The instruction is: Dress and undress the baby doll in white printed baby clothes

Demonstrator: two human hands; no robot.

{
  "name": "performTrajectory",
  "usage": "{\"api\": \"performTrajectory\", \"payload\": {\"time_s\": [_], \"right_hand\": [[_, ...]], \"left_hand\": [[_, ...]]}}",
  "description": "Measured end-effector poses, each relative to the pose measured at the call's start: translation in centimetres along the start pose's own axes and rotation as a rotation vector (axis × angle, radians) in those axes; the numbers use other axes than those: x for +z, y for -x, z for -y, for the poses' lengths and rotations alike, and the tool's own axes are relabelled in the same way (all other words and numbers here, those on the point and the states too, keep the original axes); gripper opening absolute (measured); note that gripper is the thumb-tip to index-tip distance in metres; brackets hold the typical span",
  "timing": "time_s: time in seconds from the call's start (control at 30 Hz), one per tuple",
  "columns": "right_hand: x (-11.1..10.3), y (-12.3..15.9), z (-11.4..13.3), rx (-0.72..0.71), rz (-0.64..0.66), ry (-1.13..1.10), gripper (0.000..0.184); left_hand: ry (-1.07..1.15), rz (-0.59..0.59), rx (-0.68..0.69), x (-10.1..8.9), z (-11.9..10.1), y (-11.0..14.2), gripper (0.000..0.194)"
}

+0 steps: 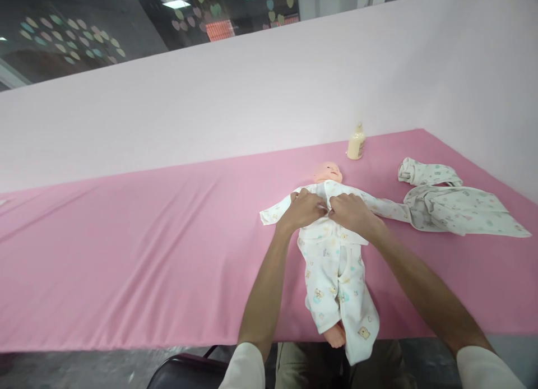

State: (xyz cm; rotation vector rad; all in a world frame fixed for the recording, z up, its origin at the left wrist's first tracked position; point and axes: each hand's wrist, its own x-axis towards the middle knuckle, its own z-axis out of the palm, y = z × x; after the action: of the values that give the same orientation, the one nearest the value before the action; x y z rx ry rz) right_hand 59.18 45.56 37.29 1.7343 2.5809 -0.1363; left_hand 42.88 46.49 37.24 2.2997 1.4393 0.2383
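Note:
A baby doll (pixel 328 171) lies on its back on the pink-covered table (pixel 147 249), head away from me, one bare foot (pixel 335 335) at the near edge. It wears a white printed romper (pixel 336 277). My left hand (pixel 303 208) and my right hand (pixel 352 212) meet at the doll's chest, each pinching the romper's front edges together there. The fingertips are partly hidden in the fabric.
A cream bottle (pixel 356 142) stands upright behind the doll's head. A rumpled white printed cloth (pixel 456 209) and a small bundled garment (pixel 424 173) lie to the right. A dark chair (pixel 185 372) sits below the near table edge. A pale pink wall stands behind.

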Motion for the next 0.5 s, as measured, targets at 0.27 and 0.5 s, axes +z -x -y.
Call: {"api": "performTrajectory", "payload": {"time_s": [0.27, 0.5], "right_hand": [[0.9, -0.4, 0.0, 0.042, -0.058, -0.047, 0.016], [1.1, -1.1, -3.8, 0.036, 0.062, -0.888, 0.010]], "left_hand": [[-0.035, -0.053, 0.042, 0.7, -0.2, -0.2, 0.026], [0.031, -0.113, 0.072, 0.0, -0.1, 0.1, 0.029]]}}
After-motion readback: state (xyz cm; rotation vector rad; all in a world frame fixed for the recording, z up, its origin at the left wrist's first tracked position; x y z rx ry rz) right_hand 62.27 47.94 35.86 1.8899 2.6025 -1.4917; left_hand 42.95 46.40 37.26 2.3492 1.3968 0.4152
